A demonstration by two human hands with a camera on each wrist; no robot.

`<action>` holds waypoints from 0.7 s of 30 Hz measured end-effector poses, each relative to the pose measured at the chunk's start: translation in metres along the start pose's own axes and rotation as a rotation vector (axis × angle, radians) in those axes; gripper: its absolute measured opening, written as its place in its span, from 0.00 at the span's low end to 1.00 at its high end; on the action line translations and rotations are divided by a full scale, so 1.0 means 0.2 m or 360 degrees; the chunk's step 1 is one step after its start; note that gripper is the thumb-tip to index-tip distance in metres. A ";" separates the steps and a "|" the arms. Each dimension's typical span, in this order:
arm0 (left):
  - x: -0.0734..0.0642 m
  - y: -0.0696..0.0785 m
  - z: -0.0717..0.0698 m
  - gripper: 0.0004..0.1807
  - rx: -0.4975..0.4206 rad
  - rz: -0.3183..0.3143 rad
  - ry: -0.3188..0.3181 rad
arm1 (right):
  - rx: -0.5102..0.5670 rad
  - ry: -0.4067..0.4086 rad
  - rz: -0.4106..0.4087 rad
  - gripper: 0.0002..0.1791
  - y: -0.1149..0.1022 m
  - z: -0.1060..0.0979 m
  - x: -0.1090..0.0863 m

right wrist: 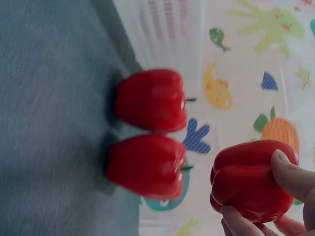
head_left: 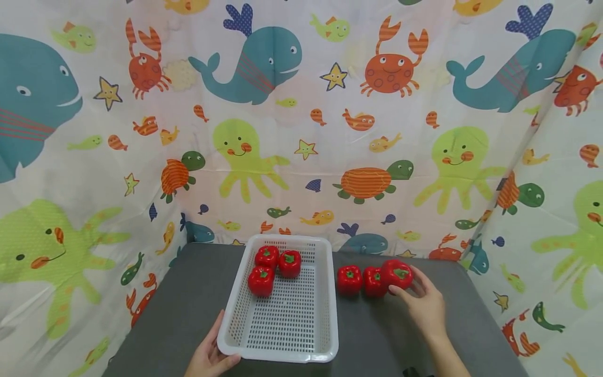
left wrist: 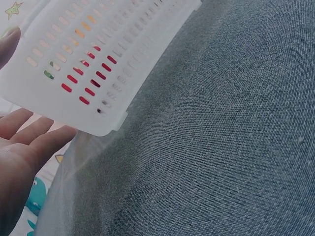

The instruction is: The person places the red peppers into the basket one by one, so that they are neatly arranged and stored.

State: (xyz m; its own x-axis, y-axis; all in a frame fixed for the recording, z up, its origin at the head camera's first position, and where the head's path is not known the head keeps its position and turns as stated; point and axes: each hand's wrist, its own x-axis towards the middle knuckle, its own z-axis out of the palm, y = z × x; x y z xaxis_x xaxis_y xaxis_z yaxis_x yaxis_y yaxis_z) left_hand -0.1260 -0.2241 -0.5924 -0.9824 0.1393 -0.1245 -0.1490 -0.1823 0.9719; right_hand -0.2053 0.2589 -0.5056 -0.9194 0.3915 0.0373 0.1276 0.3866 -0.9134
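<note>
A white plastic basket (head_left: 335,314) stands on the dark table, with three red bell peppers (head_left: 261,281) grouped toward its far left. At the basket's near left corner, my left hand (head_left: 210,352) holds it, fingers along the side and thumb at the front; the left wrist view shows the fingers (left wrist: 54,140) against the corner. My right hand (head_left: 426,303) grips a red bell pepper (right wrist: 251,179) between thumb and fingers, raised off the table. Two more red bell peppers (head_left: 349,280) (right wrist: 147,167) sit side by side, right of the basket.
The grey table (head_left: 188,293) ends at a hanging cloth (head_left: 301,131) printed with sea animals, which surrounds the back and both sides. A small black object (head_left: 411,372) shows at the bottom edge, near the right forearm.
</note>
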 end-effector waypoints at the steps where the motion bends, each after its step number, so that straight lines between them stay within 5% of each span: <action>1: 0.00 0.00 0.00 0.60 0.0000 0.0002 -0.0008 | 0.0006 -0.0019 0.0003 0.50 -0.01 0.01 -0.01; 7: 0.00 -0.01 0.00 0.60 -0.0012 -0.0017 -0.0022 | 0.0053 -0.0194 -0.0010 0.50 -0.07 0.08 -0.05; 14: 0.00 0.00 0.00 0.60 -0.0011 -0.0037 -0.0006 | 0.0062 -0.0259 -0.0159 0.45 -0.16 0.20 -0.09; 21: 0.00 0.00 0.00 0.58 0.0027 0.0001 0.0005 | 0.0061 -0.0365 -0.0214 0.50 -0.26 0.33 -0.13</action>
State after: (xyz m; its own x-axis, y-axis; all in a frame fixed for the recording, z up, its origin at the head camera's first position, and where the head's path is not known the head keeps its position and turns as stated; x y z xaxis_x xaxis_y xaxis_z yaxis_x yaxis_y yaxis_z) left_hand -0.1266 -0.2237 -0.5929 -0.9828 0.1361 -0.1245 -0.1466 -0.1662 0.9751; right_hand -0.2123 0.1728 -0.4857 -0.9880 0.1377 0.0703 -0.0114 0.3886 -0.9214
